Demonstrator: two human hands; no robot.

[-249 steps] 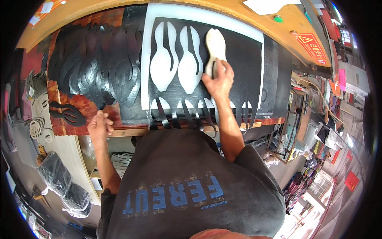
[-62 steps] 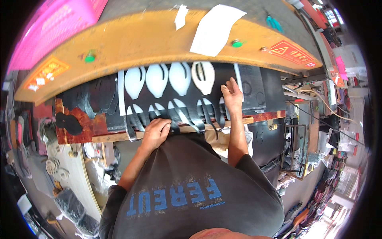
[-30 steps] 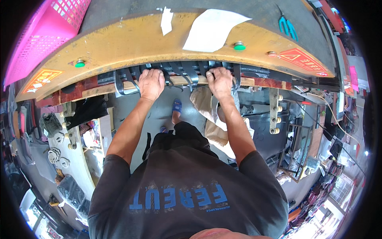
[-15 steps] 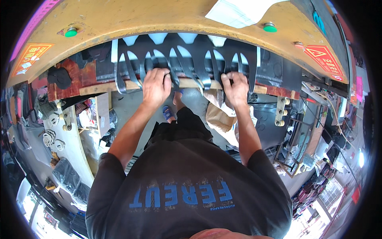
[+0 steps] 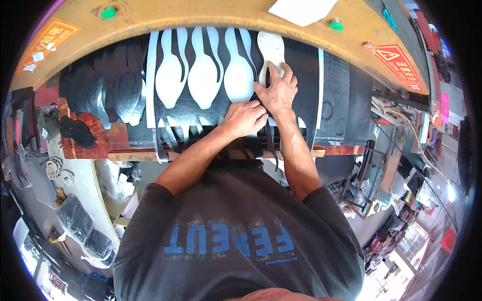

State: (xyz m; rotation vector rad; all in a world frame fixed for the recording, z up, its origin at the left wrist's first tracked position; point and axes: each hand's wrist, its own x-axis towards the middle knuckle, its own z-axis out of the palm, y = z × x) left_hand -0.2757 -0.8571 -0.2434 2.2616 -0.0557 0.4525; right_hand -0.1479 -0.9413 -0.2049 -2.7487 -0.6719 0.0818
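A black sheet (image 5: 211, 118) lies on a white board (image 5: 151, 80), which shows through its sole-shaped and curved cutouts. At the right end of the row is a speckled off-white sole-shaped piece (image 5: 271, 46). My right hand (image 5: 279, 94) grips its near end, thumb on the left and fingers over the top. Just below and left, my left hand (image 5: 244, 119) is closed with curled fingers at the sheet; what they pinch is hidden. Narrow black strips (image 5: 269, 135) from the sheet's near edge hang over the table edge beneath my hands.
A yellow machine beam (image 5: 221, 17) with green buttons (image 5: 336, 24) arches across the far side. Dark cut sole shapes (image 5: 118, 90) lie to the left, beside a loose black sole (image 5: 77, 132). A wooden strip (image 5: 130, 156) edges the table. On the right stands a metal frame (image 5: 362, 183).
Both hands have left the strips at the near edge and reached forward. My right hand has taken hold of the off-white piece; my left has moved right, close beside it. The view has shifted forward.
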